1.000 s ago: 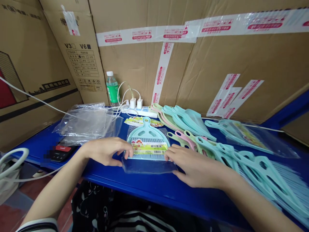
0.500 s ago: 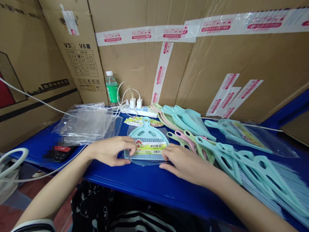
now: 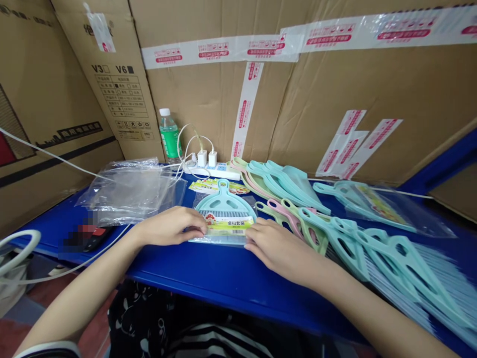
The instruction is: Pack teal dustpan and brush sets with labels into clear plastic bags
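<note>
Your set, a light-blue brush and dustpan [image 3: 223,200], lies flat on the desk [image 3: 208,283] right in front of you, inside a clear bag [image 3: 219,242] with a label card [image 3: 233,224] over the bristles. Left hand [image 3: 169,226]: narrow grip, fingertips and thumb pinched on the bag's near left corner. Right hand [image 3: 278,243]: same, narrow, on the near right corner. Filling and labelling look done on this one; the near edge is under your fingers, can't tell if it's folded or sealed. One bagged set [image 3: 343,195] lies off to the right, seemingly finished. Judging by what's out, plenty left: loose brushes [image 3: 350,248] near your right arm, loose dustpans [image 3: 279,181] behind them, spare label cards [image 3: 203,186], flat bags [image 3: 136,191] at left.
</note>
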Motion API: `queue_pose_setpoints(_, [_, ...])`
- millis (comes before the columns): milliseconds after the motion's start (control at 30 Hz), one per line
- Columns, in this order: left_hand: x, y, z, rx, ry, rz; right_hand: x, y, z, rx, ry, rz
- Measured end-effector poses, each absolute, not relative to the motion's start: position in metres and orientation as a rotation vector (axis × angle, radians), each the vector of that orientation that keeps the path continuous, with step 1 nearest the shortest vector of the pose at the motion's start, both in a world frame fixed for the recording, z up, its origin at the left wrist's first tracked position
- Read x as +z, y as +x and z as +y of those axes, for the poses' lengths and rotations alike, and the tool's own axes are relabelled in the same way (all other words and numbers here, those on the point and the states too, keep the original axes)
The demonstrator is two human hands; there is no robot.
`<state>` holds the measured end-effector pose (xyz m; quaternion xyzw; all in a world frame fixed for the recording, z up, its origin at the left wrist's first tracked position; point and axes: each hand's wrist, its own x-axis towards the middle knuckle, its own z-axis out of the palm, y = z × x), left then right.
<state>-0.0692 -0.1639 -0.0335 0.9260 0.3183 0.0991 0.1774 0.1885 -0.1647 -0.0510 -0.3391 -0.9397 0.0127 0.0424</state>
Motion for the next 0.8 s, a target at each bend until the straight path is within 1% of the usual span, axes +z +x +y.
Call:
queue_pose_setpoints(167, [-0.037, -0.069, -0.163, 0.322, 2.647, 0.982, -0.053, 0.191, -0.161, 0.161, -1.121, -2.831])
queue_pose_setpoints(500, [-0.043, -0.067, -0.162, 0.297, 2.663, 1.134, -0.058, 0.184, -0.149, 0.244, -1.231, -2.618])
queue_pose_setpoints(800, [-0.048, -0.068, -0.157, 0.443, 2.598, 1.171, -0.061, 0.180, -0.141, 0.499, -1.340, -2.427])
